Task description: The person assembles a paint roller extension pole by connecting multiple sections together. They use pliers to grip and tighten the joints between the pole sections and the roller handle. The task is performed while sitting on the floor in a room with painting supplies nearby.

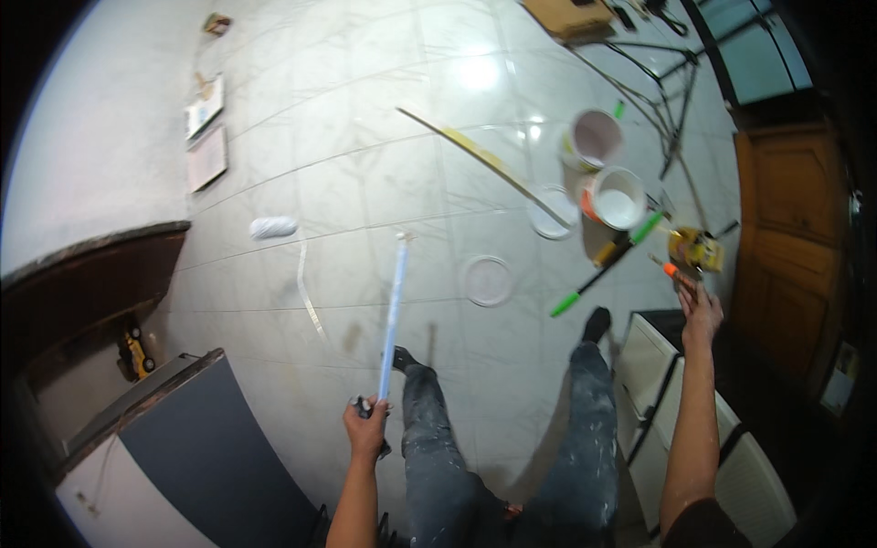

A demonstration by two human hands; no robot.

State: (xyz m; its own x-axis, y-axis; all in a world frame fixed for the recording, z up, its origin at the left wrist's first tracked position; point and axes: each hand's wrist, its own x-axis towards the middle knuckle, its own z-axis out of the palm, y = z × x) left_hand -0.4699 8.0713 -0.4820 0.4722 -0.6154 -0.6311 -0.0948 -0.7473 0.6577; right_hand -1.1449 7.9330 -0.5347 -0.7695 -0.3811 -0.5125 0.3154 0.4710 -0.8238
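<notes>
My left hand is closed round the dark case of a tape measure. Its pale blade is pulled out and reaches straight ahead over the tiles, with a small hook at the far end. On the right, my right hand grips a slim orange-handled tool with a thin tip; its exact kind is too small to tell. Just beyond that hand is a yellow package. A green-and-black pole lies on the floor left of it.
Two white buckets stand at the right, by a long flat bar. Round lids and a white roller sleeve lie on the tiled floor. Pale cabinets flank my right leg; a grey panel stands at lower left.
</notes>
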